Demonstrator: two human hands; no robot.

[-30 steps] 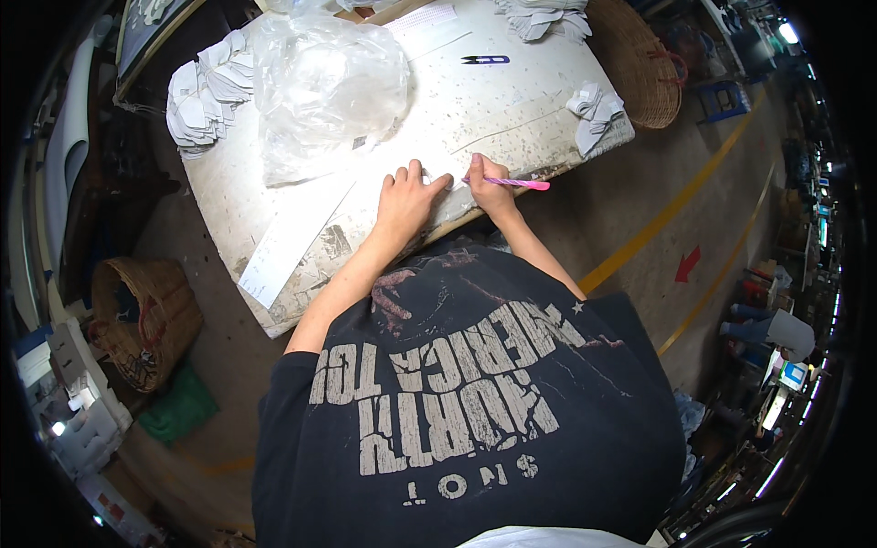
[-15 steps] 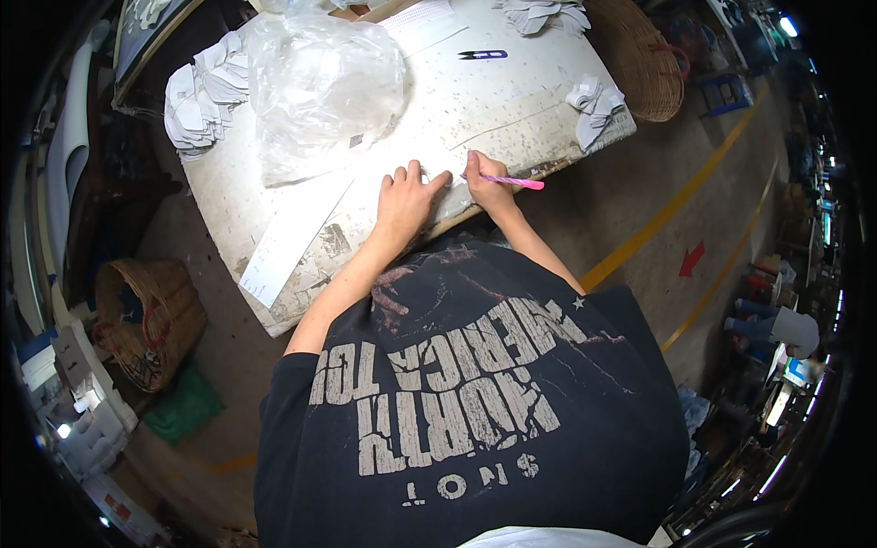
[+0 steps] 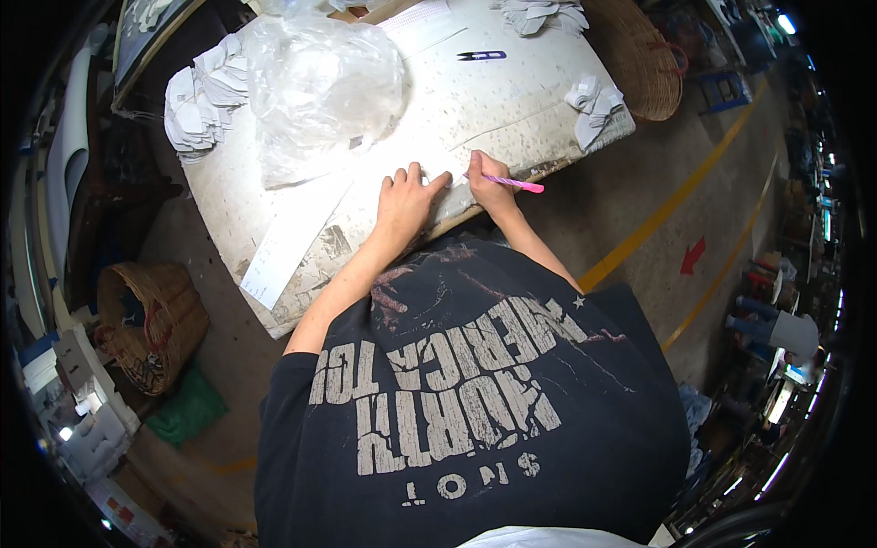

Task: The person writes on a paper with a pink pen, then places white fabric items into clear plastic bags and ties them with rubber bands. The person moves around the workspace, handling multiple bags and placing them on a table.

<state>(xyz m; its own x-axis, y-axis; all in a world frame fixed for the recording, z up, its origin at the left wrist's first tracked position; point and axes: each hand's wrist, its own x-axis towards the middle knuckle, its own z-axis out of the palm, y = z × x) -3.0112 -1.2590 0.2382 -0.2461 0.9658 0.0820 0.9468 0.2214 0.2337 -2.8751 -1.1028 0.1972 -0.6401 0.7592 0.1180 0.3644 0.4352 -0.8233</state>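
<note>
Near the front edge of the worn white table (image 3: 521, 100), my right hand (image 3: 490, 187) grips a pink pen (image 3: 519, 184) with its tip toward my left hand. My left hand (image 3: 402, 205) rests on the tabletop with its fingers apart. Glare washes out the white surface under both hands, so I cannot make out what lies there. A long white paper strip (image 3: 290, 251) runs down to the left from beside my left hand. Beyond it sits a crumpled clear plastic bag (image 3: 329, 82). Purple-handled thread snips (image 3: 481, 56) lie farther back.
White cut pieces are piled at the left (image 3: 203, 100), at the back (image 3: 544, 14) and at the right corner (image 3: 594, 108). Wicker baskets stand beyond the right corner (image 3: 644, 68) and on the floor at left (image 3: 169, 315). A blue stool (image 3: 724, 91) stands farther right.
The pen and my right hand have shifted very slightly. My left hand stays in place.
</note>
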